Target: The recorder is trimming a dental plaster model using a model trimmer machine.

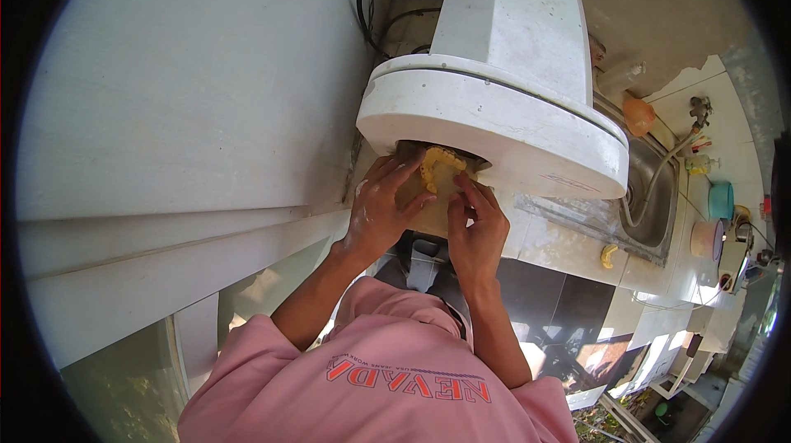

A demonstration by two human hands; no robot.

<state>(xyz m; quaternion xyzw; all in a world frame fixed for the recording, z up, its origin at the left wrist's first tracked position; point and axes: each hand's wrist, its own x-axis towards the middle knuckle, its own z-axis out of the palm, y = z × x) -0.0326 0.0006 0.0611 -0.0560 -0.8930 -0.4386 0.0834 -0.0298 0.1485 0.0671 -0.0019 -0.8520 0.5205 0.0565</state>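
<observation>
A yellow, horseshoe-shaped dental plaster cast (pixel 441 161) lies at the dark opening under the rim of a large white machine (pixel 494 126), which looks like a model trimmer. My left hand (pixel 377 206), smeared with whitish residue, grips the cast's left side, its fingers reaching up to the opening and its thumb at the cast's lower end. On the other side my right hand (pixel 478 216) pinches the cast's right edge with bent fingers. A pale support surface shows under the cast between my hands. The machine's rim hides what lies inside the opening.
A second yellow cast (pixel 608 257) sits on the white tiled counter to the right. Beyond it are a steel sink (pixel 659 216) with a hose, a tap (pixel 699 109), a teal bowl (pixel 721 200) and a pinkish tub (pixel 706 239). A pale wall (pixel 189 97) stands close on the left.
</observation>
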